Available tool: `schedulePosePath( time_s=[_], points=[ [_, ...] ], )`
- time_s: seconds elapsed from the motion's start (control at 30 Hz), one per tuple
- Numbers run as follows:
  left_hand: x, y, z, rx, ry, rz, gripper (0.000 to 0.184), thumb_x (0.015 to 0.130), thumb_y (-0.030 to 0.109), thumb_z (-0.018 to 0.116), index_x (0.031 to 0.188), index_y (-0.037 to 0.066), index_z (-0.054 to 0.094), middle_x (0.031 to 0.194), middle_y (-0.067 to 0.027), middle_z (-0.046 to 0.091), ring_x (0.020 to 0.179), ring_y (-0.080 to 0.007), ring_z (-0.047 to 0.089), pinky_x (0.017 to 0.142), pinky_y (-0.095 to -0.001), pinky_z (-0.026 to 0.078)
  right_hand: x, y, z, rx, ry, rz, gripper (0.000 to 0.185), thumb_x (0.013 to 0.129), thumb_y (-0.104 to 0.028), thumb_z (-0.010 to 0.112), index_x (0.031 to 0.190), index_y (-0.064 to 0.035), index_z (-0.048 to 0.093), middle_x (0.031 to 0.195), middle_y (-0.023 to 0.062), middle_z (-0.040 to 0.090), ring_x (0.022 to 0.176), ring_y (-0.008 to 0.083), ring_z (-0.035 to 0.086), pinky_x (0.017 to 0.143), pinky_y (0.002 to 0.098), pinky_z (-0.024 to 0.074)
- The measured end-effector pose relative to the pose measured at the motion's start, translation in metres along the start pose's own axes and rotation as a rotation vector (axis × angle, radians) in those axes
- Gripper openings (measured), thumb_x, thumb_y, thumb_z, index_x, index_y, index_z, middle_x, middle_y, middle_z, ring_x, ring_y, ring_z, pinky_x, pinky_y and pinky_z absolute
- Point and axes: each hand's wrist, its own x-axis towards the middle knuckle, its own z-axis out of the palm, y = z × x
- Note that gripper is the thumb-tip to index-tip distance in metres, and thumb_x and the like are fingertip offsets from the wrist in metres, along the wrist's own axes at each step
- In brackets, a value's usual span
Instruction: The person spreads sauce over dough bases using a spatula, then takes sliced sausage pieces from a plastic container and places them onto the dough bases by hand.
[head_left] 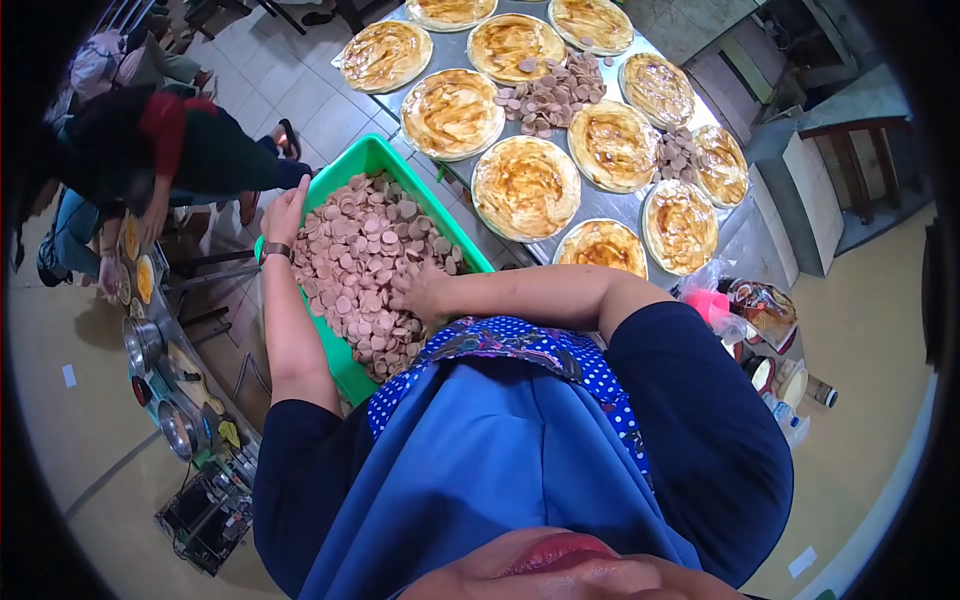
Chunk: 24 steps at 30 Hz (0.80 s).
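A green plastic tub (455, 215) is heaped with round, pinkish-brown sausage slices (360, 265). My left hand (284, 216) grips the tub's far left rim. Down among the slices is my right hand (424, 292), its fingers curled into them and its fingertips partly hidden. Beyond the tub, a metal table (545, 195) bears several flat dough rounds (525, 188) spread with brown-orange sauce. Between those rounds lie a large loose pile of sausage slices (555, 95) and a smaller pile (676, 155).
At the left, a person in dark clothes (120, 140) leans over a narrow table with yellow rounds (146, 278) and metal bowls (177, 430). Bags (765, 310), a pink item (708, 304) and jars (790, 382) stand on the right. A stepped structure (800, 190) borders the table.
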Motion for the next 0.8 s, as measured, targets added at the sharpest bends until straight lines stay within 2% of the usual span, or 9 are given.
schedulePosePath(
  time_s=[0.07, 0.2, 0.3, 0.33, 0.5, 0.6, 0.73, 0.8],
  points=[
    [-0.003, 0.003, -0.002, -0.004, 0.008, 0.015, 0.069, 0.081, 0.072, 0.034, 0.102, 0.016, 0.069, 0.098, -0.0132, 0.067, 0.099, -0.0326, 0.06, 0.084, -0.0403, 0.043, 0.003, 0.0, 0.001, 0.068, -0.014, 0.011, 0.088, 0.06, -0.045, 0.077, 0.136, -0.0292, 0.036, 0.145, 0.0119, 0.023, 0.128, 0.0369, 0.03, 0.094, 0.0594, 0.0302],
    [-0.005, 0.006, -0.004, -0.026, 0.004, 0.022, 0.068, 0.082, 0.07, 0.035, 0.099, 0.014, 0.069, 0.095, -0.013, 0.067, 0.096, -0.0315, 0.061, 0.082, -0.0381, 0.044, -0.001, -0.001, 0.007, -0.006, 0.069, 0.009, 0.076, 0.064, -0.039, 0.074, 0.133, -0.03, 0.042, 0.14, 0.0097, 0.029, 0.128, 0.0358, 0.03, 0.092, 0.0575, 0.0331],
    [-0.004, 0.005, -0.002, -0.021, -0.005, 0.021, 0.066, 0.083, 0.068, 0.036, 0.099, 0.013, 0.069, 0.093, -0.0135, 0.067, 0.095, -0.0304, 0.061, 0.081, -0.0361, 0.045, -0.006, 0.001, 0.001, 0.061, -0.012, -0.067, 0.072, 0.066, -0.037, 0.072, 0.132, -0.0288, 0.044, 0.138, 0.0103, 0.031, 0.126, 0.0369, 0.031, 0.089, 0.0557, 0.0364],
    [-0.005, 0.007, -0.004, -0.022, 0.0, 0.012, 0.067, 0.083, 0.068, 0.036, 0.099, 0.012, 0.069, 0.093, -0.0133, 0.067, 0.095, -0.0303, 0.061, 0.081, -0.0361, 0.045, -0.013, 0.0, -0.002, 0.083, 0.005, -0.105, 0.069, 0.067, -0.034, 0.071, 0.131, -0.0286, 0.045, 0.135, 0.0105, 0.034, 0.124, 0.0368, 0.033, 0.086, 0.0512, 0.0404],
    [0.008, -0.015, 0.01, -0.009, 0.051, 0.038, 0.071, 0.082, 0.07, 0.035, 0.103, 0.011, 0.068, 0.097, -0.0145, 0.067, 0.097, -0.0315, 0.06, 0.084, -0.0373, 0.043, -0.011, -0.004, 0.014, 0.136, 0.107, -0.025, 0.064, 0.07, -0.031, 0.069, 0.13, -0.028, 0.046, 0.132, 0.0105, 0.036, 0.12, 0.0361, 0.038, 0.084, 0.0479, 0.044],
    [0.006, -0.01, 0.006, -0.003, -0.006, 0.026, 0.073, 0.081, 0.071, 0.034, 0.104, 0.011, 0.068, 0.097, -0.0171, 0.066, 0.098, -0.0331, 0.06, 0.084, -0.0392, 0.043, -0.009, 0.0, 0.012, 0.084, 0.133, -0.051, 0.055, 0.074, -0.027, 0.065, 0.128, -0.0277, 0.049, 0.13, 0.015, 0.036, 0.118, 0.0368, 0.041, 0.082, 0.0483, 0.0467],
    [0.007, -0.01, 0.006, -0.015, 0.0, 0.023, 0.073, 0.082, 0.069, 0.036, 0.103, 0.006, 0.066, 0.099, -0.0198, 0.064, 0.098, -0.0349, 0.058, 0.084, -0.0387, 0.041, 0.018, 0.008, 0.033, 0.102, 0.191, -0.134, 0.058, 0.069, -0.028, 0.07, 0.124, -0.0271, 0.052, 0.126, 0.0162, 0.04, 0.113, 0.0379, 0.046, 0.078, 0.0462, 0.0484],
    [0.011, -0.016, 0.011, -0.015, 0.004, 0.016, 0.071, 0.082, 0.07, 0.036, 0.103, 0.009, 0.067, 0.098, -0.0179, 0.065, 0.098, -0.0339, 0.059, 0.084, -0.0391, 0.042, 0.016, 0.009, 0.033, 0.155, 0.202, -0.102, 0.055, 0.066, -0.023, 0.07, 0.118, -0.0249, 0.057, 0.119, 0.0163, 0.047, 0.103, 0.036, 0.054, 0.076, 0.0437, 0.0496]
  ],
)
